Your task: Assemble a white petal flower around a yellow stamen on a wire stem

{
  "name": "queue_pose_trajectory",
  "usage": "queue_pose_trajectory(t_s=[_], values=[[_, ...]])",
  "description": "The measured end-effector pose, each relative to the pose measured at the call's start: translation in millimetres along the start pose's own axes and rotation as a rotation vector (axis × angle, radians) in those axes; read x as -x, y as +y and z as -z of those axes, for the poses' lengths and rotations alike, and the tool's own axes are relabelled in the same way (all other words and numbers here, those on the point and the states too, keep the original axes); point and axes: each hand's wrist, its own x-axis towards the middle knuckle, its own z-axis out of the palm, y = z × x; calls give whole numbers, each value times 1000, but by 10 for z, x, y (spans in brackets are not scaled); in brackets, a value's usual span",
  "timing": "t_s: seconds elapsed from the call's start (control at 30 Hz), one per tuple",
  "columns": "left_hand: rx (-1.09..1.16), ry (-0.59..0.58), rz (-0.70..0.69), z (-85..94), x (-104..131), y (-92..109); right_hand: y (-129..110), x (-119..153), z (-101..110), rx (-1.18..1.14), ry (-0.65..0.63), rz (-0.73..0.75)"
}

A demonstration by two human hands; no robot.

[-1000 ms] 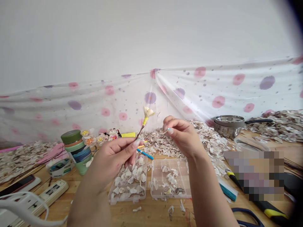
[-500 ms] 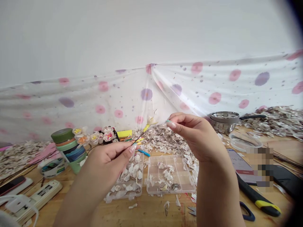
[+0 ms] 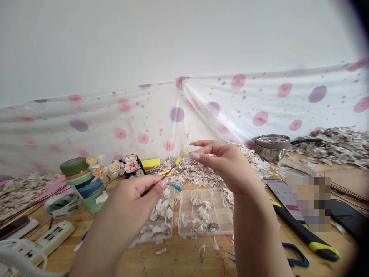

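Note:
My left hand [image 3: 135, 200] pinches a thin dark flower stem [image 3: 170, 171] between thumb and forefinger. Yellow wrapping [image 3: 178, 159] covers its upper part, and a small pale flower head at the tip blends into the background. My right hand [image 3: 225, 165] is at that tip, thumb and fingertips drawn close together; whatever is between them is too small to make out. Below the hands lie two clear compartment boxes, the right one [image 3: 205, 233] holding scattered whitish petal-like pieces [image 3: 204, 211], the left one [image 3: 172, 227] partly hidden by my left hand.
Whitish flakes [image 3: 198, 171] heap at the back, more at far right [image 3: 337, 146]. Finished flowers [image 3: 131, 164] stand left of centre beside a green-lidded cup [image 3: 82, 184]. A power strip [image 3: 53, 238] lies left; metal bowls [image 3: 272, 148], a phone [image 3: 284, 198] and a black-yellow handled tool [image 3: 305, 231] right.
My right hand has moved left, its fingertips now at the flower head, which they partly cover. My left hand still holds the stem in nearly the same place. The view has shifted slightly.

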Motion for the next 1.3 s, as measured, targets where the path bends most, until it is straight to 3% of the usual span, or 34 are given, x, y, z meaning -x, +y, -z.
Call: queue_pose_trajectory(t_s=[0.13, 0.3, 0.47, 0.9, 1.13, 1.3], values=[[0, 37, 29, -12, 2, -37, -3, 3, -20, 15, -5, 22], [-19, -51, 49, -3, -31, -98, -4, -2, -29, 68, 39, 38], [-10, 63, 40, -30, 31, -13, -20, -7, -40, 85, 68, 28], [74, 39, 13, -64, 37, -87, -71, 11, -47, 165, 135, 26], [72, -27, 60, -62, 9, -61, -80, 19, -76, 180, 148, 58], [13, -157, 95, 10, -72, -97, -80, 35, -77, 128, 123, 87]])
